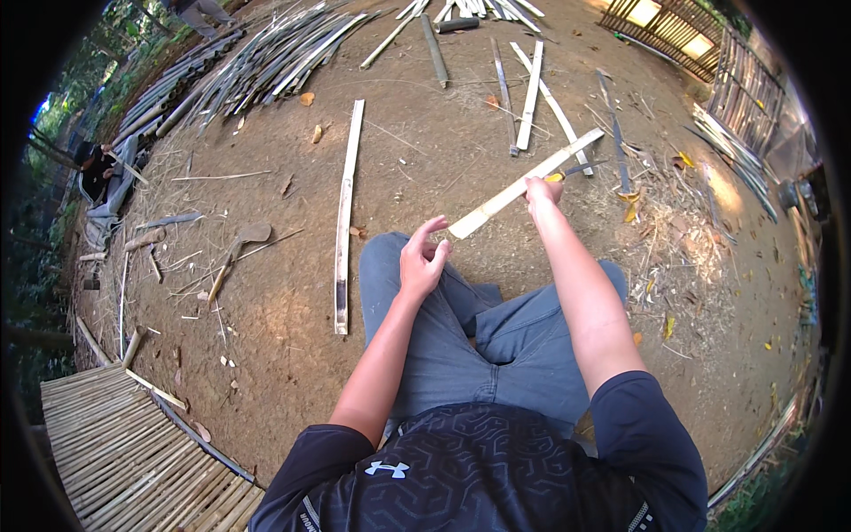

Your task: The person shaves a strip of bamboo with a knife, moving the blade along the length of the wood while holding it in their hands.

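Observation:
I sit on the ground with both arms stretched forward. My right hand (540, 191) is closed on a knife (581, 168) with a yellow handle, its dark blade pointing right. Against the same hand lies a pale split bamboo strip (488, 211), slanting from near my left hand up to the far right; whether the fingers also grip it I cannot tell. My left hand (423, 264) holds nothing, its fingers apart and slightly curled above my knee, just short of the strip's near end. Left of my leg, a longer bamboo strip (349, 204) lies on the soil, inner side up.
More bamboo strips (530, 97) lie ahead, with a large pile (266, 66) at the far left. A hatchet-like tool (238, 253) rests on the left. Shavings (691, 239) litter the right. A bamboo slat platform (124, 443) stands near left. Other people are at the far left.

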`<state>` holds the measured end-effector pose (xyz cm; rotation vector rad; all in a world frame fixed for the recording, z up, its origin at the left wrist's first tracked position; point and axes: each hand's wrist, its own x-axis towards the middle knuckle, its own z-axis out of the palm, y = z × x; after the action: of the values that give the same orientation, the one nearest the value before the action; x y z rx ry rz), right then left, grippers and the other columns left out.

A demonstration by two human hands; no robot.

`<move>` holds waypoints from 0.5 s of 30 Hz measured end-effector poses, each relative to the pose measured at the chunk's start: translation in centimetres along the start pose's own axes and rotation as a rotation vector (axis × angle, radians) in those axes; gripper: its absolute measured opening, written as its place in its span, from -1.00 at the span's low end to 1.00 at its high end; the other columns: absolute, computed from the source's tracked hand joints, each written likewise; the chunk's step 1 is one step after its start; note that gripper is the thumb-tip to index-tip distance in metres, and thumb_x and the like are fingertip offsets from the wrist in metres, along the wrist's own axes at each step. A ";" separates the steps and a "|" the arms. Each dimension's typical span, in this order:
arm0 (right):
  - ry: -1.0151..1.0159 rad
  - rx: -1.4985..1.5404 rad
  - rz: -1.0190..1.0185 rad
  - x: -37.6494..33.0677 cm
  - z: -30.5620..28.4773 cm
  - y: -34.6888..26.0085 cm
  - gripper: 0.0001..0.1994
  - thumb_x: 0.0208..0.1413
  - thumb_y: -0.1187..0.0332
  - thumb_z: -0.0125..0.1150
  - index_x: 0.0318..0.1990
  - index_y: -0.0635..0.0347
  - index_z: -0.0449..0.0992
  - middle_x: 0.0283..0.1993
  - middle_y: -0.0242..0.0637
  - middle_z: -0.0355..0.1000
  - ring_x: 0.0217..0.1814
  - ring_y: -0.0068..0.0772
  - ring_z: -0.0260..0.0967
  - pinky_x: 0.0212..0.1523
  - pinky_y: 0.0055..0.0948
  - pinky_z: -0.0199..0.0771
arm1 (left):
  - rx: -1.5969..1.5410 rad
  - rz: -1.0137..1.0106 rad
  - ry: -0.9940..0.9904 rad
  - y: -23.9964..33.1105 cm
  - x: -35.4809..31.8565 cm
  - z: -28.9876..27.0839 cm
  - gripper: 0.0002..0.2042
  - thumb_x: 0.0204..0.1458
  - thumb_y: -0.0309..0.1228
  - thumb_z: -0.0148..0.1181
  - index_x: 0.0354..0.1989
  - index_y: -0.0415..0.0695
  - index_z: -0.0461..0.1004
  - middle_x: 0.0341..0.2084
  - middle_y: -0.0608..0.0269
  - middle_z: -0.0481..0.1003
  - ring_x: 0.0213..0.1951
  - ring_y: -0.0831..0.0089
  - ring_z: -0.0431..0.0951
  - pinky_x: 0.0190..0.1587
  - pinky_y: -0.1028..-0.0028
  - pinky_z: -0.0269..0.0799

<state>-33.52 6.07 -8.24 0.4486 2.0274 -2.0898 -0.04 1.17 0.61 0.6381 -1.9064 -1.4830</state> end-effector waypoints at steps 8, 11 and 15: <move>0.027 -0.100 0.009 -0.9 0.0 1.9 -0.66 -0.05 0.71 0.26 -0.10 0.39 0.34 -0.26 -0.15 0.49 -0.41 -0.35 0.53 -0.53 -0.37 0.54 | 0.156 -0.065 -0.031 0.7 -0.1 0.5 -0.57 -0.03 -0.35 0.45 -0.01 -0.25 0.51 -0.15 0.11 0.60 -0.36 0.47 0.69 -0.37 0.53 0.58; -0.009 -0.081 0.064 -3.7 0.5 1.0 -0.63 -0.07 0.68 0.29 -0.07 0.40 0.33 -0.20 -0.09 0.49 -0.33 -0.29 0.54 -0.45 -0.37 0.55 | 0.209 -0.067 0.037 0.0 -0.5 -0.1 -0.60 -0.03 -0.33 0.46 -0.06 -0.24 0.51 -0.20 0.11 0.62 -0.38 0.44 0.70 -0.38 0.51 0.58; -0.007 -0.059 0.091 -2.4 0.1 0.8 -0.63 -0.05 0.68 0.29 -0.08 0.41 0.32 -0.18 -0.09 0.48 -0.32 -0.28 0.54 -0.45 -0.37 0.56 | 0.219 -0.060 0.037 0.4 -0.3 0.5 -0.59 -0.02 -0.32 0.45 -0.06 -0.25 0.49 -0.22 0.09 0.62 -0.40 0.43 0.70 -0.40 0.50 0.58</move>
<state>-30.95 5.78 -8.18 0.5122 2.0187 -1.9715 -0.19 1.75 0.83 0.8228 -2.0536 -1.2991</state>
